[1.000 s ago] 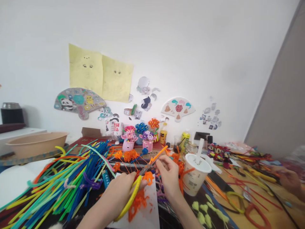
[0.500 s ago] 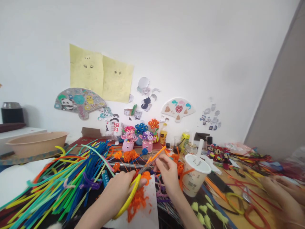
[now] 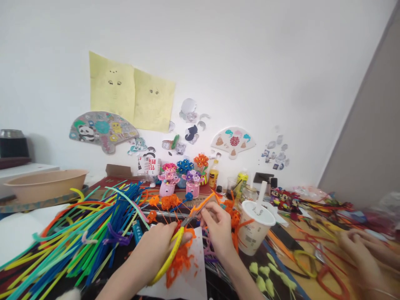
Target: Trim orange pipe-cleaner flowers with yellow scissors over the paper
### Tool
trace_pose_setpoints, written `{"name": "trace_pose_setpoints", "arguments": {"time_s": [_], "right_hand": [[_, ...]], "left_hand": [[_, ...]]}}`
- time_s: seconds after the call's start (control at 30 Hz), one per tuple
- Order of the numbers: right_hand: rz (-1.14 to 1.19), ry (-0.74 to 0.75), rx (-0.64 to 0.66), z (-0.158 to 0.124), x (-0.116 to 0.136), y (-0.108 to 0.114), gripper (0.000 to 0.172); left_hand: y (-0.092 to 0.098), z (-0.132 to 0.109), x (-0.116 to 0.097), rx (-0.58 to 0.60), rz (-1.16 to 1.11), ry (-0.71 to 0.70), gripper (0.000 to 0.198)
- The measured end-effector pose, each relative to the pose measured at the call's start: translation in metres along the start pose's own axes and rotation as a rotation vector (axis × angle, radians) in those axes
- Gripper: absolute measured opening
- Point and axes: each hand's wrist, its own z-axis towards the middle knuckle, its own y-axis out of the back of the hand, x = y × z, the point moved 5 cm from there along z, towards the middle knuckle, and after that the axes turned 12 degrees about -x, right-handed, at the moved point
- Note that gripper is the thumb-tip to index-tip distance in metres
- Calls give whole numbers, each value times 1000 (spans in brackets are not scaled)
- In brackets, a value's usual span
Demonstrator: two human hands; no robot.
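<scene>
My left hand (image 3: 158, 246) is closed around yellow-handled scissors (image 3: 171, 259), their blades pointing up and right. An orange pipe cleaner (image 3: 208, 198) is pinched in the fingers of my right hand (image 3: 218, 223). The scissor blades lie against that pipe cleaner; whether they are fully closed I cannot tell. Below both hands, a heap of orange fuzz clippings (image 3: 179, 266) rests on a white sheet of paper (image 3: 200, 279). Orange pipe-cleaner flowers (image 3: 170, 202) lie just beyond the scissors.
A large bundle of coloured pipe cleaners (image 3: 93, 233) spreads at left. A lidded paper cup with a straw (image 3: 253, 229) stands right of my right hand. Small flower pots (image 3: 192, 189) line the back. Another person's hands (image 3: 359, 250) are at far right, near more scissors (image 3: 333, 283).
The orange pipe cleaner now looks bent over near my right fingertips, where before it pointed straight up and right. The blades remain against it, and the view has shifted slightly.
</scene>
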Motion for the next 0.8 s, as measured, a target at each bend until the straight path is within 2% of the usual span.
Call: {"name": "trace_pose_setpoints", "arguments": {"time_s": [0.3, 0.8], "right_hand": [[-10, -8, 84, -2, -2, -5, 20], [14, 0, 21, 6, -3, 4, 23]], "left_hand": [[7, -1, -1, -18, 82, 11, 53], [3, 0, 3, -26, 54, -18, 51]]}}
